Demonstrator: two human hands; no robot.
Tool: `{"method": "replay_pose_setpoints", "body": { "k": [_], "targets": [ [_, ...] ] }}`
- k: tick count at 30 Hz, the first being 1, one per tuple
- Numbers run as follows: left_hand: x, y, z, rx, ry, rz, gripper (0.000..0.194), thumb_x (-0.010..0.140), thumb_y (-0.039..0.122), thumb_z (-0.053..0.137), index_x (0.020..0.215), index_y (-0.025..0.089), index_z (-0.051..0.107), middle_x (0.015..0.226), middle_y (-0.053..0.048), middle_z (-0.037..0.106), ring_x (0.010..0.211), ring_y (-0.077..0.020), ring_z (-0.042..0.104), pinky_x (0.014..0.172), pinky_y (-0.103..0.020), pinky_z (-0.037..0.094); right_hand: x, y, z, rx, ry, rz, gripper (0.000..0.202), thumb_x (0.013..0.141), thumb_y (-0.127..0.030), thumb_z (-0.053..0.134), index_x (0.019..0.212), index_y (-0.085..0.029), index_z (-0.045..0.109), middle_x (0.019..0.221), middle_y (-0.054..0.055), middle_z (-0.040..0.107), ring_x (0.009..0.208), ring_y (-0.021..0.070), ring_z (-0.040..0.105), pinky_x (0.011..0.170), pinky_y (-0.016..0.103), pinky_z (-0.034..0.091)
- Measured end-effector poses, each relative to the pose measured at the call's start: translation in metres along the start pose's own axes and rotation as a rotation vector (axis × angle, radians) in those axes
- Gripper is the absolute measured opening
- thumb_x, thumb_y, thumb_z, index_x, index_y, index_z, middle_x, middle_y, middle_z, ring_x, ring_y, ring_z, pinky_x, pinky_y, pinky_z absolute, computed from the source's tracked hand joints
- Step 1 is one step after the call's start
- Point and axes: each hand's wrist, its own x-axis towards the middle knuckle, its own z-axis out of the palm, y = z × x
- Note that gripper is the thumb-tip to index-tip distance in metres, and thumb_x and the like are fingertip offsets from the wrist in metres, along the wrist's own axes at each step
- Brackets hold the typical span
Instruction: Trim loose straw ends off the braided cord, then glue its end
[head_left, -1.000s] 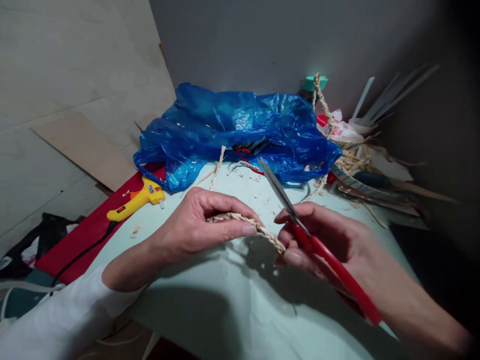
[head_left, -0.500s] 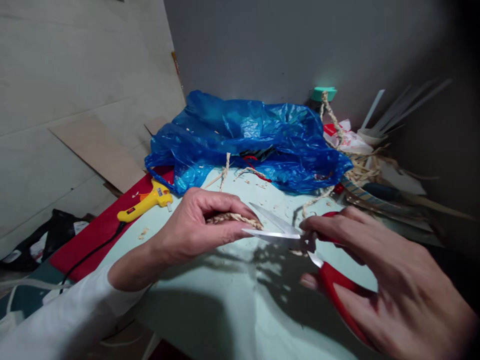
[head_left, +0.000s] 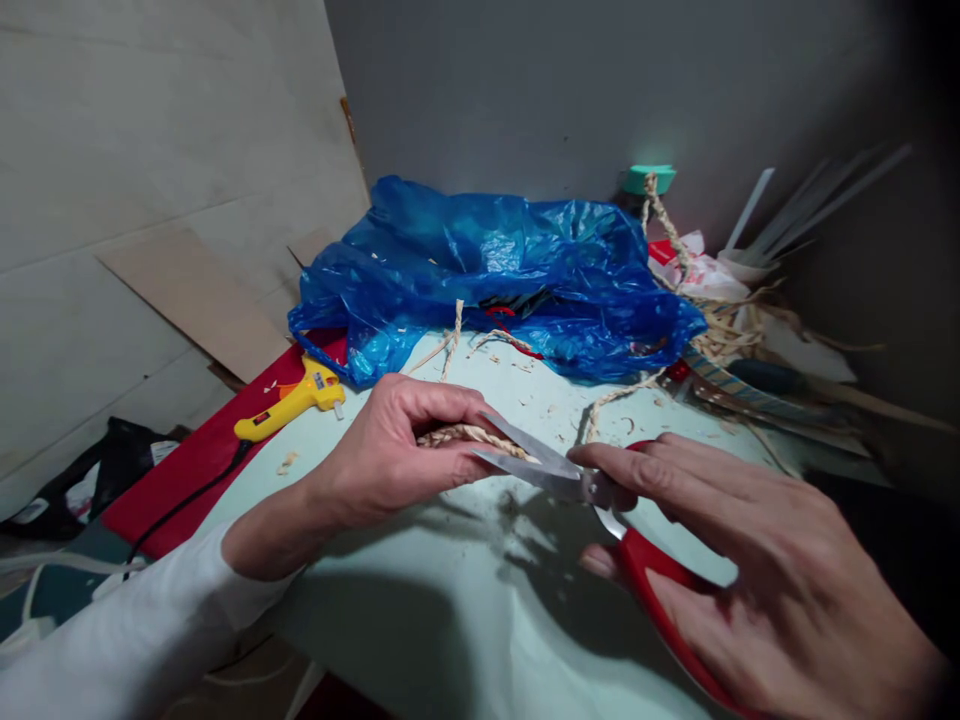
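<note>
Between the thumb and fingers of my left hand (head_left: 390, 440) is a short length of braided straw cord (head_left: 469, 434), its end pointing right. My right hand (head_left: 757, 550) grips a pair of red-handled scissors (head_left: 660, 590). The scissors' blades are parted, one passing above the braid's end and the other below it. The blade tips reach close to my left fingertips; whether they touch I cannot tell. Part of the braid is hidden inside my left hand.
A pale green sheet (head_left: 390, 640) covers the table, scattered with straw bits. A crumpled blue plastic bag (head_left: 487, 240) lies at the back. At the left is a yellow glue gun (head_left: 292, 405). Loose straw (head_left: 727, 345) and a longer braided cord (head_left: 619, 392) are at the right.
The scissors have moved left, so their blades now sit further around the braid's end. My left hand has stayed nearly in place, still holding the braid.
</note>
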Motion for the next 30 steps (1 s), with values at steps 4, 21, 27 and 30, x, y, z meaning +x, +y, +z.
{"method": "replay_pose_setpoints", "body": {
  "k": [4, 21, 27, 30],
  "targets": [
    [0.001, 0.001, -0.001, -0.005, 0.000, 0.004, 0.005, 0.069, 0.018, 0.075, 0.070, 0.019, 0.080, 0.061, 0.000, 0.066, 0.052, -0.0092, 0.046, 0.048, -0.021, 0.033, -0.001, 0.001, 0.003, 0.057, 0.020, 0.026, 0.045, 0.084, -0.022, 0.067, 0.127, -0.027, 0.056, 0.088, 0.004, 0.070, 0.070, 0.0187, 0.067, 0.058, 0.030, 0.053],
    [0.001, 0.008, -0.001, -0.034, -0.035, -0.030, 0.008, 0.069, 0.014, 0.076, 0.066, 0.020, 0.080, 0.051, 0.002, 0.056, 0.048, -0.0087, 0.042, 0.044, -0.021, 0.030, -0.004, -0.001, 0.003, 0.062, 0.002, -0.030, 0.040, 0.087, -0.024, 0.067, 0.124, -0.025, 0.053, 0.096, 0.006, 0.077, 0.064, 0.0171, 0.071, 0.051, 0.025, 0.052],
    [-0.001, 0.001, -0.002, -0.037, -0.045, -0.044, 0.004, 0.069, 0.014, 0.077, 0.069, 0.017, 0.080, 0.054, 0.003, 0.057, 0.050, -0.0074, 0.043, 0.046, -0.019, 0.032, -0.004, 0.005, 0.001, -0.055, 0.018, -0.125, 0.042, 0.087, -0.012, 0.050, 0.128, -0.021, 0.050, 0.082, 0.005, 0.073, 0.061, 0.0173, 0.070, 0.049, 0.025, 0.050],
    [0.000, -0.003, -0.002, -0.034, -0.059, -0.057, 0.002, 0.071, 0.018, 0.078, 0.071, 0.017, 0.080, 0.053, 0.003, 0.055, 0.050, -0.0070, 0.041, 0.045, -0.019, 0.030, -0.002, 0.007, 0.001, -0.066, 0.016, -0.140, 0.042, 0.085, -0.009, 0.050, 0.126, -0.019, 0.052, 0.081, 0.005, 0.073, 0.055, 0.0148, 0.066, 0.049, 0.024, 0.048]
  ]
}}
